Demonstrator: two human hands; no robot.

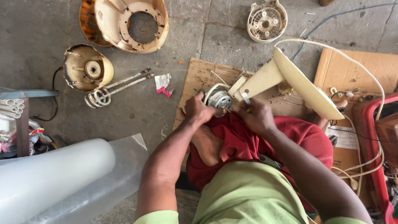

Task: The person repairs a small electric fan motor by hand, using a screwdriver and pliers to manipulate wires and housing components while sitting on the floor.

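A roll of clear plastic sheet (pixel 54 174), cut off at the left edge, lies on the concrete floor (pixel 37 29). A cream fan stand (pixel 290 81) rests tilted on a cardboard sheet (pixel 203 74) before the seated person. The left hand (pixel 199 110) grips the small metal motor (pixel 218 98) at the stand's end. The right hand (pixel 257 116) is closed around something thin beside the motor, too hidden to name. A round cream housing (pixel 88 68) and a heating coil (pixel 99 96) lie well apart.
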